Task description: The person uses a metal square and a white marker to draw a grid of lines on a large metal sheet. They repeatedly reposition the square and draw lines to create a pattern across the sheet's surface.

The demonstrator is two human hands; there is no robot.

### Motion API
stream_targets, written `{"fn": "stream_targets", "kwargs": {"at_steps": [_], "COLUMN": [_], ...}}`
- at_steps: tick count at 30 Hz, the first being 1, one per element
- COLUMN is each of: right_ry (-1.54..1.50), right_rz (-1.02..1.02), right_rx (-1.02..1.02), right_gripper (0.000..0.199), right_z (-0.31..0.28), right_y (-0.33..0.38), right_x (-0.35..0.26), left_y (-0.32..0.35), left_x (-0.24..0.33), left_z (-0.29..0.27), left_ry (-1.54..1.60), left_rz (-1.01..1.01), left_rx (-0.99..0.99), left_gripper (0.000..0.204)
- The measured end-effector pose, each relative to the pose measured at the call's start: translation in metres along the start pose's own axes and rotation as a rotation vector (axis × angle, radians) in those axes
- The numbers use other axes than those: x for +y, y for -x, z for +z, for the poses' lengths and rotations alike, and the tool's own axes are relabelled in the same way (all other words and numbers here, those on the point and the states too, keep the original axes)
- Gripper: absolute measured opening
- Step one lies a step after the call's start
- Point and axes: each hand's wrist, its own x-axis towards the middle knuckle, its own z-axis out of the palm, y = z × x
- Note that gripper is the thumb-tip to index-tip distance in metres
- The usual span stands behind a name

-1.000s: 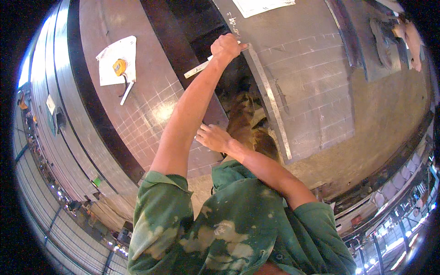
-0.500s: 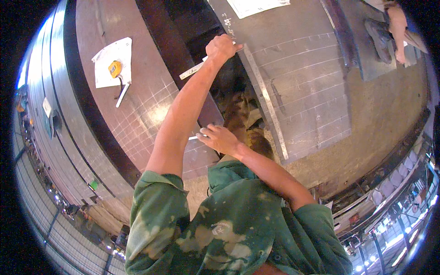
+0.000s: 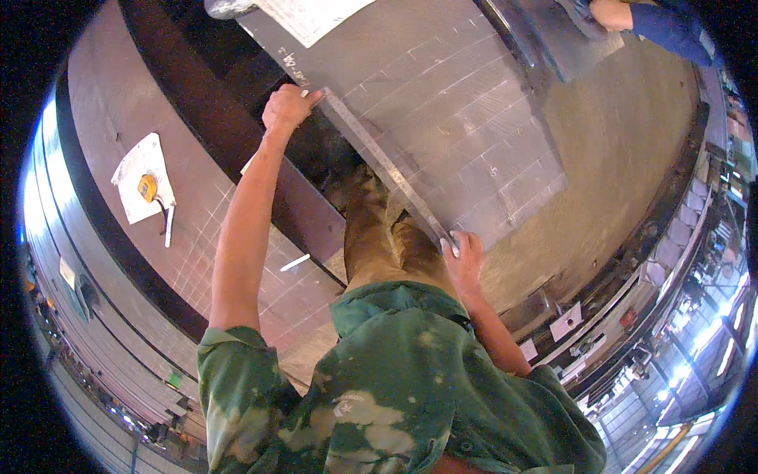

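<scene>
A long steel ruler lies slantwise along the left edge of a grey steel plate scored with white lines. My left hand is at its far end, fingers curled, thumb pressed to the ruler. A small white bit, chalk-like, shows at that thumb. The ruler's near end is pinched by my right hand, with something pale at its thumb tip that I cannot make out. To the left, a white stick rests on a reddish plate that also carries a grid of white lines.
A yellow tape measure sits on a paper sheet at the left, beside a white marker-like stick. Another sheet covers part of the grey plate. A dark gap separates the plates. At upper right is another person's hand.
My right hand has left the reddish plate's edge and moved right onto the ruler's near end. The view has shifted; my left hand stays at the far end.
</scene>
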Motion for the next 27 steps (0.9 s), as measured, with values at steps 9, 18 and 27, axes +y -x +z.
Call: {"fn": "stream_targets", "kwargs": {"at_steps": [9, 18, 27], "right_ry": [0.003, 0.004, -0.045], "right_rz": [-0.13, -0.194, -0.145], "right_rx": [0.13, 0.194, 0.158], "right_gripper": [0.023, 0.014, 0.015], "right_z": [0.011, 0.005, 0.004], "right_y": [0.003, -0.004, -0.005], "right_x": [-0.001, -0.004, -0.008], "left_y": [0.005, -0.001, -0.013], "left_x": [-0.002, -0.006, -0.03], "left_z": [-0.003, 0.005, 0.019], "left_ry": [-0.017, -0.019, 0.032], "left_rz": [0.058, 0.082, 0.148], "left_rx": [0.058, 0.117, 0.12], "left_gripper": [0.05, 0.055, 0.057]}}
